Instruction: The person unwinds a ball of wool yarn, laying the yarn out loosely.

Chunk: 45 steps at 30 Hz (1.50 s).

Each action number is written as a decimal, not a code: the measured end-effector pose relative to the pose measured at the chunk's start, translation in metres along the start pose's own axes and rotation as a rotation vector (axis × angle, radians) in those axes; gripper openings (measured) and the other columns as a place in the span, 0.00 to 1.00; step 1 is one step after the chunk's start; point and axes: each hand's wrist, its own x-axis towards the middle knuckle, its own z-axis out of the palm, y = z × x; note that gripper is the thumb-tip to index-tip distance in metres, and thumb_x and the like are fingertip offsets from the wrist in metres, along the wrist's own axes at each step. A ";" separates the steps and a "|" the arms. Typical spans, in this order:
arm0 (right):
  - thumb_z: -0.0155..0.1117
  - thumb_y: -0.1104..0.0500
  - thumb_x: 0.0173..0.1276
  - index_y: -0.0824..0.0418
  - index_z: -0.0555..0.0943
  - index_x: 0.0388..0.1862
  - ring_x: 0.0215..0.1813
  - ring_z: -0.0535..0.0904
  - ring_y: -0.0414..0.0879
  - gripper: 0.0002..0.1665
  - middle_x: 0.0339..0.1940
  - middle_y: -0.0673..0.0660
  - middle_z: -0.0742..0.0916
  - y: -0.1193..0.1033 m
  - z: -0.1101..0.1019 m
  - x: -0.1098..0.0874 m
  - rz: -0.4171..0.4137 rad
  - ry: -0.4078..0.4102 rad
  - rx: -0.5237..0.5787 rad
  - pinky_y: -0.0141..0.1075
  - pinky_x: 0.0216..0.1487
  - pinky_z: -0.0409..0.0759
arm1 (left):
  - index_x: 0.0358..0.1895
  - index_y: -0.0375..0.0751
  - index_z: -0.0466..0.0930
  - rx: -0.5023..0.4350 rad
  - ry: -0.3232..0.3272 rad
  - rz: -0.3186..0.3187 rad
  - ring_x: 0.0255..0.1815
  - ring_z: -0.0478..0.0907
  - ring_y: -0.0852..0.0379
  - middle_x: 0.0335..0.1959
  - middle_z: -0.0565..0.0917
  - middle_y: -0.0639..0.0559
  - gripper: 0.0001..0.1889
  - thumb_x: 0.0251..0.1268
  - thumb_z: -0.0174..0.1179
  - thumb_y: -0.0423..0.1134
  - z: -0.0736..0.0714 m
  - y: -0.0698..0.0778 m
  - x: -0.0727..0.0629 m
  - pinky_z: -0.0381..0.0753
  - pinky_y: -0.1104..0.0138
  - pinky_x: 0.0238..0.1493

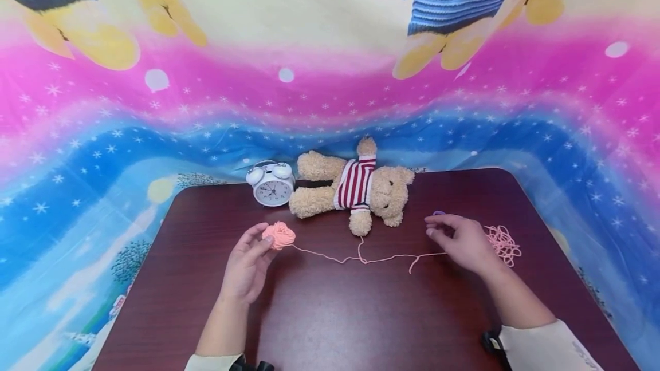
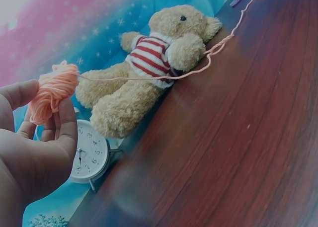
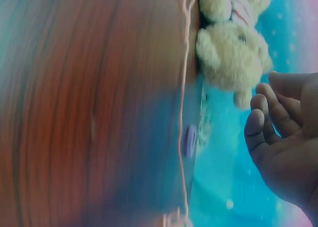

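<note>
Peach yarn ball [image 1: 279, 236] is pinched b/w thumb & fingers of L hand [image 1: 246, 268], held on near side of teddy bear [image 1: 354, 183]'s feet. R hand [image 1: 462, 243] is held off past bear's head, fingers loosely bent, nothing seen gripped. Yarn strand [image 1: 330, 257] is stretched along bear's near side twd loose yarn pile [image 1: 505, 245], right of bear. Bear is laid flat on desk [image 1: 330, 319] w/ red/white striped shirt. White alarm clock [image 1: 274, 190] is stood by bear's feet; patterned cloth [image 1: 330, 87] is hung behind bear.
</note>
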 end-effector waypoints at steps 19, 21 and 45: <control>0.77 0.56 0.65 0.59 0.90 0.49 0.34 0.78 0.37 0.15 0.34 0.42 0.85 -0.074 0.077 0.015 -0.175 -0.109 0.193 0.32 0.35 0.80 | 0.61 0.35 0.73 -0.004 -0.041 -0.050 0.44 0.83 0.58 0.48 0.83 0.49 0.18 0.71 0.59 0.24 0.033 -0.020 -0.001 0.84 0.62 0.55; 0.78 0.57 0.65 0.58 0.90 0.49 0.33 0.78 0.37 0.15 0.34 0.42 0.84 -0.082 0.084 0.015 -0.193 -0.123 0.208 0.32 0.35 0.81 | 0.63 0.33 0.71 -0.012 -0.048 -0.058 0.44 0.83 0.56 0.49 0.82 0.48 0.20 0.70 0.59 0.24 0.037 -0.023 -0.001 0.84 0.61 0.55; 0.75 0.55 0.68 0.50 0.89 0.35 0.37 0.80 0.35 0.02 0.34 0.40 0.85 -0.122 0.124 0.017 -0.324 -0.112 0.227 0.33 0.41 0.80 | 0.64 0.31 0.70 -0.002 -0.115 -0.090 0.48 0.84 0.53 0.52 0.81 0.45 0.23 0.69 0.62 0.25 0.062 -0.037 -0.002 0.84 0.59 0.57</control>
